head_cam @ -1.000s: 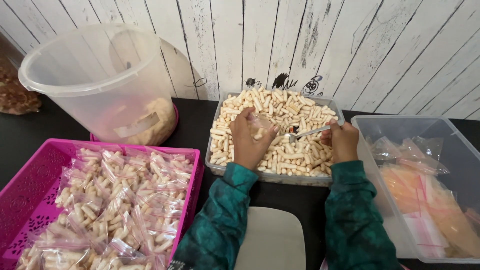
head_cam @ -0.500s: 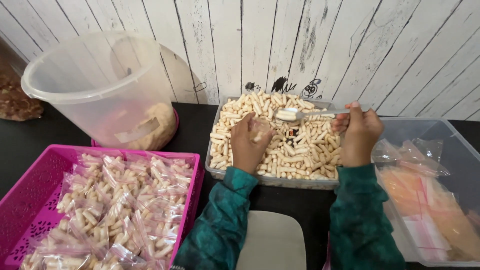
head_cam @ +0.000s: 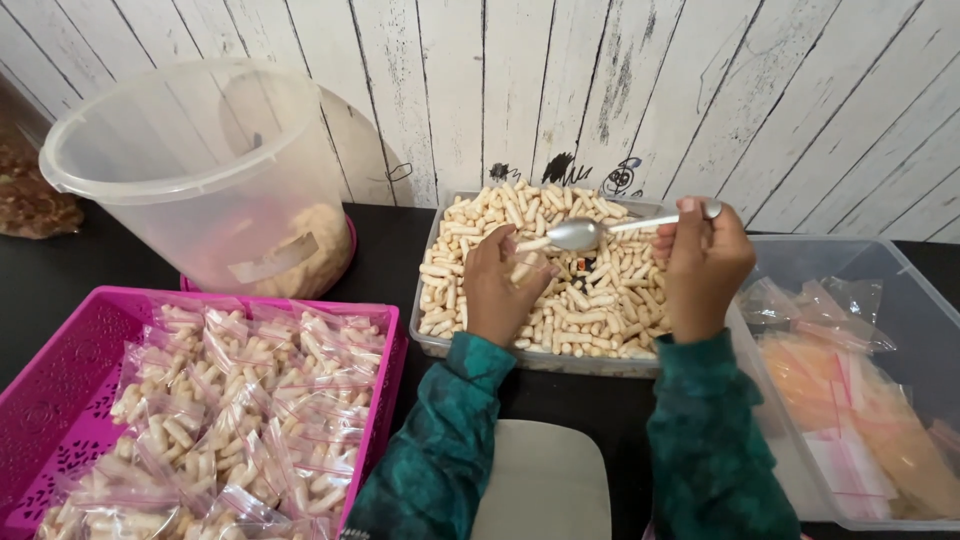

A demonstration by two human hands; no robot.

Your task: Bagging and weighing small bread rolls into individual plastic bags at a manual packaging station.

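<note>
Two hands: over the snack tray [head_cam: 440, 225].
Change: spoon [head_cam: 590, 233] now lifted left, toward left hand [head_cam: 503, 290].
Left hand: curled around a clear bag.
Right hand [head_cam: 703, 268]: closed on spoon handle.

Both arms wear mottled teal-and-black long sleeves [head_cam: 700, 440].

The left hand [head_cam: 500, 290] covers part of the snack sticks in the clear tray [head_cam: 432, 330], what its fingers grip is hidden; the pink basket [head_cam: 60, 370] and the clear bin [head_cam: 800, 460] of empty bags run off the frame edges; a small dark item beneath the spoon [head_cam: 590, 233] is too small to identify.
</note>
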